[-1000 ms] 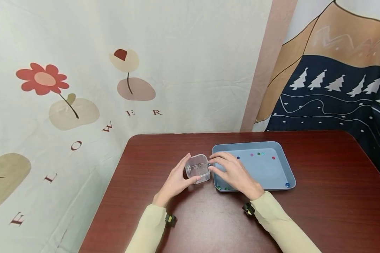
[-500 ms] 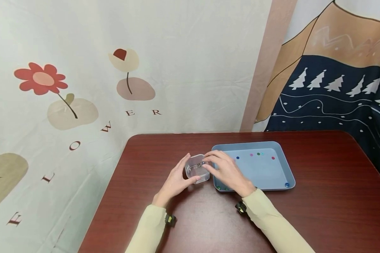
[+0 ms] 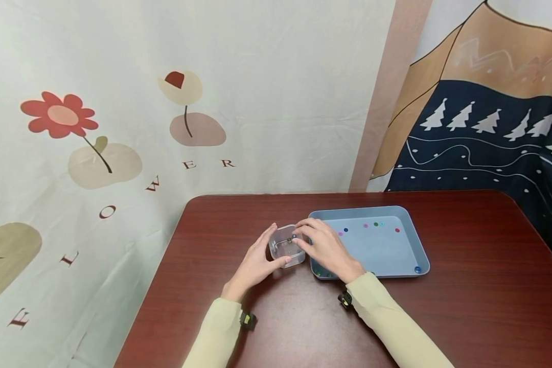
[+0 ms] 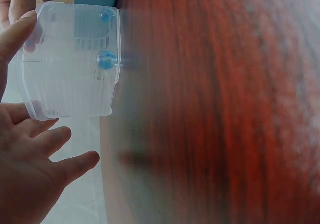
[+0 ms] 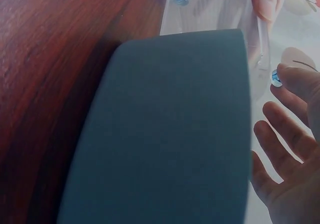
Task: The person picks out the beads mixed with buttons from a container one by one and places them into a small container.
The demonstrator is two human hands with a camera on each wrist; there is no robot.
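Note:
A clear plastic box (image 3: 280, 250) stands on the table, left of the blue tray. My left hand (image 3: 256, 264) grips it, thumb on the near side and fingertips on the far side. One clear-and-blue marble (image 4: 107, 59) lies at the bottom of the box; a second blue spot near it may be a reflection. Over the box's right rim, my right hand (image 3: 324, 248) pinches another blue marble (image 5: 277, 77) between thumb and index finger, the other fingers spread. In the right wrist view the tray wall covers part of the box.
The blue tray (image 3: 377, 255) holds several small coloured pieces along its far side, such as a red one (image 3: 397, 230). A blue marble (image 3: 417, 269) sits in its near right corner, and green ones (image 3: 318, 274) in the near left. A printed curtain (image 3: 276, 102) hangs behind the table.
My right hand has moved left from the tray's edge to over the box's right rim, carrying the marble. My left hand and the box have stayed put.

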